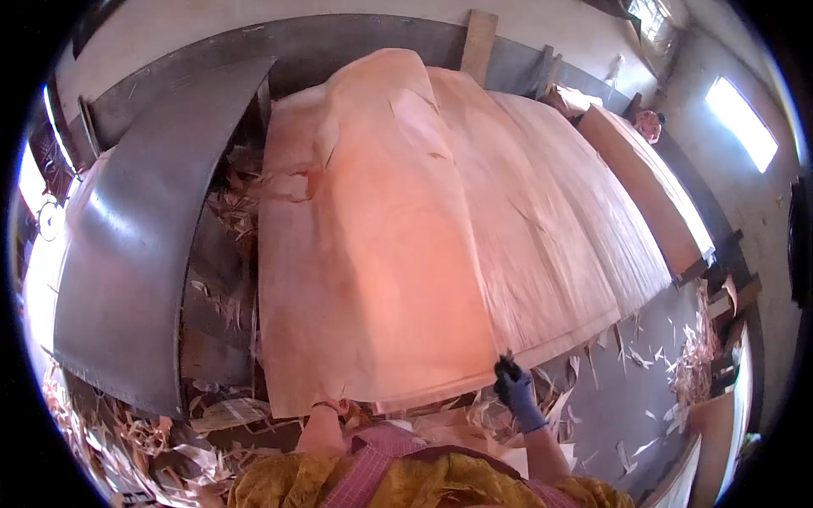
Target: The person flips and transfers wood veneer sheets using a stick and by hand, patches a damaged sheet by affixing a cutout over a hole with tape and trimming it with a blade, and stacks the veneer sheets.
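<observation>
Wide, thin sheets of pinkish wood veneer [406, 254] lie stacked and overlapping in front of me, their near edge close to my body. At the left part of that edge is my left hand [342, 407], bare, with a band at the wrist. Its fingers are hard to separate from the veneer, so their grip is unclear. My right hand [515, 388] wears a blue-grey glove with dark fingertips. It is beside the near edge of the sheets, further right, with its fingers drawn together. Whatever it may hold is too small to make out.
A long grey metal-like panel [135, 229] stands to the left, with a gap of wood scraps [233, 212] beside it. A thick stack of boards [648, 186] lies at the right. Veneer shavings [694, 356] litter the grey floor [614, 402]. A wall [356, 25] runs behind.
</observation>
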Tool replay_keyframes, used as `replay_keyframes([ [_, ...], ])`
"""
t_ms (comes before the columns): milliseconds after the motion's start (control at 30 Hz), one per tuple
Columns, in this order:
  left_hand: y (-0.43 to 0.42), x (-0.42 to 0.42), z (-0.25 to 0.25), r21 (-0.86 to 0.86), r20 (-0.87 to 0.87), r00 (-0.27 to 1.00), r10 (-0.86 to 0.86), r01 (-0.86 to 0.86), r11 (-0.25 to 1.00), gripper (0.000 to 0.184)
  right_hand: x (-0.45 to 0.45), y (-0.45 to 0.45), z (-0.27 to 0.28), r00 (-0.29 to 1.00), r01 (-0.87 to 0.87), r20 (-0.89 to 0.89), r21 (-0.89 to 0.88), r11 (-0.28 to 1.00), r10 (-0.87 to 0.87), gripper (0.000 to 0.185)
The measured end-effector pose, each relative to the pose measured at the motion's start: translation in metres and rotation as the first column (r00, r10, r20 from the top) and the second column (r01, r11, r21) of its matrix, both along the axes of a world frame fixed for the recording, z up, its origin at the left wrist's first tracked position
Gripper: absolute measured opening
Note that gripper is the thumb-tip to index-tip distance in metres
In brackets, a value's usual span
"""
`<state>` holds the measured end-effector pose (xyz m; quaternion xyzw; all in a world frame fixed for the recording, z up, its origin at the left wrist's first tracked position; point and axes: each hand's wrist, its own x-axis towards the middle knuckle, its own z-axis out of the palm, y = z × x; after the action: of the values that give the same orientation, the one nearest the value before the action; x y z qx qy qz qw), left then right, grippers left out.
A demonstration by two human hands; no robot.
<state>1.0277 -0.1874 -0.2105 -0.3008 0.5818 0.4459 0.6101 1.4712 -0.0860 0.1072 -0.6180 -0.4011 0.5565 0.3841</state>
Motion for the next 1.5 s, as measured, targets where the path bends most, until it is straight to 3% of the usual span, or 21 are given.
replay_keyframes([
  [33, -0.002, 0.008, 0.001, -0.012, 0.000, 1.000, 0.019, -0.019, 1.000, 0.043, 0.003, 0.002, -0.011, 0.999, -0.002, -0.041, -0.024, 1.000, 0.001, 0.030],
  [100, -0.008, 0.021, 0.004, -0.040, 0.003, 0.998, 0.058, -0.058, 0.998, 0.034, 0.006, 0.007, -0.023, 0.994, -0.097, 0.062, 0.015, 0.995, 0.096, 0.033],
  [167, -0.010, 0.034, 0.012, -0.042, -0.019, 0.995, 0.095, -0.096, 0.994, 0.026, 0.005, 0.012, -0.032, 0.994, -0.113, 0.004, 0.081, 0.990, 0.113, 0.027],
  [200, -0.009, 0.048, 0.015, 0.006, -0.129, 0.987, 0.091, -0.091, 0.996, 0.020, 0.006, 0.014, -0.023, 0.982, -0.094, -0.163, 0.000, 0.996, 0.093, 0.020],
  [300, -0.010, 0.048, 0.008, -0.066, -0.027, 0.966, 0.256, -0.257, 0.964, 0.014, 0.009, 0.024, -0.012, 0.979, -0.165, -0.130, -0.062, 0.984, 0.156, 0.015],
  [333, -0.011, 0.061, 0.009, 0.022, -0.090, 0.921, 0.379, -0.378, 0.925, 0.012, 0.012, 0.027, -0.015, 0.980, -0.170, -0.122, -0.076, 0.982, 0.160, 0.017],
  [433, -0.017, 0.065, 0.018, 0.172, -0.195, 0.913, 0.360, -0.329, 0.928, 0.005, 0.014, 0.028, -0.002, 0.968, -0.218, -0.139, -0.056, 0.974, 0.209, 0.018],
  [467, -0.016, 0.069, 0.018, 0.175, -0.187, 0.889, 0.418, -0.389, 0.904, 0.005, 0.011, 0.026, 0.005, 0.952, -0.208, -0.244, -0.059, 0.976, 0.188, 0.020],
  [533, -0.011, 0.070, 0.021, 0.184, -0.174, 0.831, 0.529, -0.500, 0.846, 0.007, 0.008, 0.022, 0.006, 0.957, -0.237, -0.174, -0.021, 0.971, 0.230, 0.022],
  [600, -0.013, 0.074, 0.031, 0.199, -0.187, 0.829, 0.527, -0.493, 0.847, 0.009, 0.001, 0.016, 0.016, 0.968, -0.207, -0.143, 0.005, 0.978, 0.206, 0.023],
  [700, -0.025, 0.075, 0.048, 0.271, -0.228, 0.824, 0.519, -0.458, 0.846, 0.010, 0.001, 0.009, 0.030, 0.929, -0.237, -0.282, 0.050, 0.970, 0.241, 0.028],
  [733, -0.029, 0.074, 0.055, 0.269, -0.241, 0.813, 0.529, -0.468, 0.842, 0.010, 0.006, 0.008, 0.035, 0.936, -0.303, -0.176, 0.041, 0.952, 0.306, 0.032],
  [833, -0.039, 0.078, 0.094, 0.321, -0.204, 0.779, 0.593, -0.519, 0.792, 0.011, 0.022, 0.003, 0.042, 0.938, -0.325, -0.085, 0.137, 0.936, 0.337, 0.034],
  [967, -0.074, 0.088, 0.128, 0.426, -0.175, 0.789, 0.589, -0.479, 0.768, 0.012, 0.067, -0.015, 0.081, 0.926, -0.323, -0.180, 0.083, 0.943, 0.333, 0.037],
  [1133, -0.113, 0.124, 0.166, 0.607, -0.196, 0.766, 0.612, -0.395, 0.690, 0.015, 0.143, -0.041, 0.094, 0.914, -0.225, -0.321, 0.109, 0.968, 0.248, 0.015],
  [1233, -0.119, 0.155, 0.200, 0.594, -0.228, 0.771, 0.594, -0.373, 0.712, 0.011, 0.189, -0.051, 0.072, 0.941, -0.168, -0.258, 0.206, 0.964, 0.219, 0.020],
  [1300, -0.132, 0.163, 0.209, 0.616, -0.252, 0.810, 0.530, -0.288, 0.733, 0.009, 0.213, -0.061, 0.076, 0.959, -0.124, -0.238, 0.132, 0.983, 0.153, 0.025],
  [1333, -0.141, 0.167, 0.214, 0.703, -0.192, 0.861, 0.470, -0.214, 0.678, 0.005, 0.222, -0.066, 0.073, 0.963, -0.075, -0.249, 0.112, 0.991, 0.101, 0.026],
  [1400, -0.137, 0.186, 0.230, 0.628, -0.243, 0.861, 0.447, -0.212, 0.749, 0.004, 0.238, -0.072, 0.083, 0.966, -0.034, -0.256, 0.000, 0.999, 0.032, 0.028],
  [1500, -0.127, 0.216, 0.251, 0.592, -0.287, 0.861, 0.420, -0.185, 0.785, 0.006, 0.272, -0.076, 0.047, 0.960, -0.023, -0.281, -0.016, 1.000, 0.017, 0.030],
])
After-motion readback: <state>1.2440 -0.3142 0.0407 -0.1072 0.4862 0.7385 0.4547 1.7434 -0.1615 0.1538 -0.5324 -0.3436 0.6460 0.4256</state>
